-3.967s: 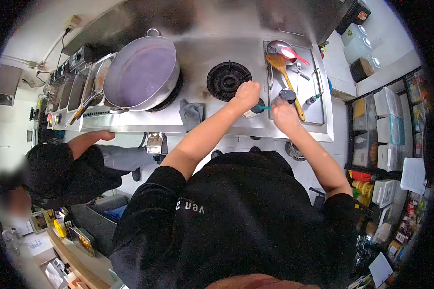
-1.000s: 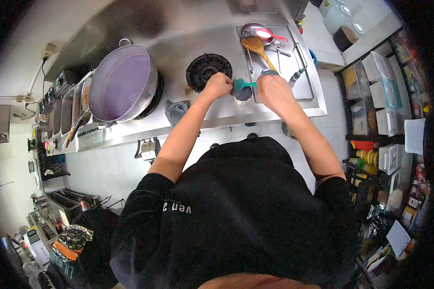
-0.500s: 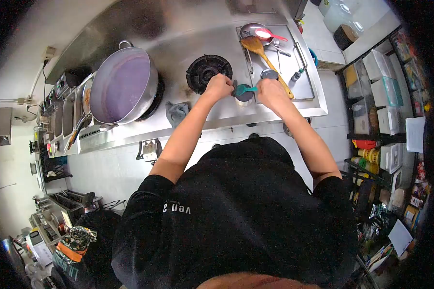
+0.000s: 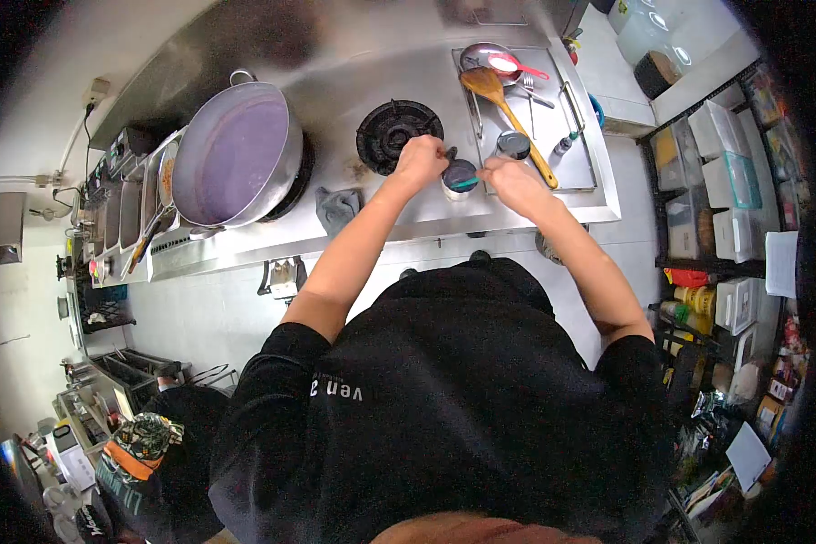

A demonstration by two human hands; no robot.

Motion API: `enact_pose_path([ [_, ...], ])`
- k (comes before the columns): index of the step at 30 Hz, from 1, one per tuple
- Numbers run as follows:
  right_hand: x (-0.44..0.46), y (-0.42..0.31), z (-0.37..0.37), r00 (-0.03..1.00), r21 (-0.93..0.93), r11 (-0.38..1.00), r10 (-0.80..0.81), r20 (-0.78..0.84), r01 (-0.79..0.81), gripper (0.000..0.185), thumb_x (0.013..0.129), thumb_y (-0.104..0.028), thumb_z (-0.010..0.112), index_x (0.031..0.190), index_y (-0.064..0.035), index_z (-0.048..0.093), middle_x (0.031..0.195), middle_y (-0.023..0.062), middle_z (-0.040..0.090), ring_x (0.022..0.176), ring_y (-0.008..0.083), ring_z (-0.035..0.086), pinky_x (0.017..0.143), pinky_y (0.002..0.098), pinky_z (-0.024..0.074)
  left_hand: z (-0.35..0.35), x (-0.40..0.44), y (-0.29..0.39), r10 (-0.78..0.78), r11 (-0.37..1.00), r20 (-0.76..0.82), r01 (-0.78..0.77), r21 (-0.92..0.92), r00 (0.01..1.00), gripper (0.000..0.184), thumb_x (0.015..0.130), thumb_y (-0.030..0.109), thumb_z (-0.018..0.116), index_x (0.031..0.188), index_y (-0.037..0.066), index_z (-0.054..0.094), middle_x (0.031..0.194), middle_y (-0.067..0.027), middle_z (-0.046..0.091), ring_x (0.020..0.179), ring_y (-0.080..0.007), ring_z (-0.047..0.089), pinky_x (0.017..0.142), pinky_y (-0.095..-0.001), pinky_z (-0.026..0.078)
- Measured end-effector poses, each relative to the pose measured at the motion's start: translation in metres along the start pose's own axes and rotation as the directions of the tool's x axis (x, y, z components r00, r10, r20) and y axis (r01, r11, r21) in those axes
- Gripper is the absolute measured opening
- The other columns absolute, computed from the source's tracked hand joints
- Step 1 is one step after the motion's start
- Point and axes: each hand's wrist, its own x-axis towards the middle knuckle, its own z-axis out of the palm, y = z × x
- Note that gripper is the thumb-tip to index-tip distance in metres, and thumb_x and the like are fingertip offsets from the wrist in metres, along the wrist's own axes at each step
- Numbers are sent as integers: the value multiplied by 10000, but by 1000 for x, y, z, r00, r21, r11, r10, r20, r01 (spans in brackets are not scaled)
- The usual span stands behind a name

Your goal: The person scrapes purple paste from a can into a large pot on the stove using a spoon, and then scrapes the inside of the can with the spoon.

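My left hand [image 4: 422, 160] is closed on a small dark piece at the left rim of a small jar [image 4: 459, 184] with dark contents, on the steel counter's front part. My right hand [image 4: 510, 181] pinches the handle of a green spoon [image 4: 465, 184], whose bowl is at the jar's mouth. Just behind my right hand, a round lidded container [image 4: 512, 144] stands on the metal tray [image 4: 571, 172]. A wooden spatula [image 4: 517, 118] lies slanted across that tray.
A large pot [image 4: 238, 156] of purple liquid sits at the left, with a grey cloth [image 4: 338, 210] to its right. Behind my left hand is a black burner [image 4: 397, 134]. A bowl [image 4: 490, 62] with a red spoon lies on the tray. Another person [image 4: 145, 453] is at lower left.
The green spoon has gone from above the jar down to its mouth. The other person, upright at the left earlier, is now lower left. The whole view has shifted since the first frame.
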Motion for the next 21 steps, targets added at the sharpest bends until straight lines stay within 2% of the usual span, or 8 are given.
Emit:
enact_pose_path([
  [3,5,-5,-25,995,-74,993,-90,-50,86,147,763,-63,557,862,-10,653,870,122,625,905,278,621,741,389,533,4,3,0,25,999,60,-28,37,998,244,635,117,674,854,14,708,800,-183,670,772,-328,663,739,-396,524],
  [5,7,-6,-26,989,-119,986,-123,-84,113,149,758,-71,561,862,-15,651,870,115,628,920,269,615,736,383,535,3,4,7,34,999,78,-37,40,996,161,648,73,645,780,-6,692,788,-207,662,780,-359,659,764,-418,527],
  [9,-3,-4,-2,999,-178,983,52,-13,-53,143,763,-56,555,868,-9,640,868,141,629,889,285,628,745,412,532,1,1,29,159,978,20,-160,131,987,126,640,34,597,722,-24,673,804,-254,632,769,-405,646,750,-469,523],
  [11,-9,-6,9,990,-199,972,136,27,-128,142,763,-47,552,870,-3,636,880,161,636,884,299,635,751,427,529,7,2,32,160,976,-17,-155,152,987,116,638,29,597,709,-31,666,801,-258,630,766,-408,645,744,-470,525],
  [13,-11,-10,13,919,-62,930,368,143,-363,154,770,-35,530,879,12,628,907,212,645,874,340,646,755,441,522,8,1,32,166,972,-50,-155,175,985,107,637,24,596,696,-39,658,799,-262,629,764,-411,644,738,-470,528],
  [16,-11,-11,17,921,38,929,360,148,-369,176,776,-43,517,893,23,630,934,236,648,878,366,647,757,444,519,11,2,31,203,962,-44,-191,193,978,101,637,18,596,688,-48,652,789,-264,628,752,-415,644,731,-468,533],
  [20,-11,-17,7,904,164,890,406,134,-425,179,774,-27,511,891,20,638,904,223,650,868,363,648,761,436,520,13,4,29,137,965,34,-142,221,990,139,673,74,612,763,-14,671,830,-229,619,812,-394,632,757,-476,506],
  [21,-15,-11,8,956,106,951,283,73,-289,176,774,-26,517,890,15,643,884,210,646,862,358,644,761,431,519,13,4,28,127,966,40,-133,221,991,144,671,72,614,768,-16,673,835,-230,621,814,-394,632,757,-476,507],
])
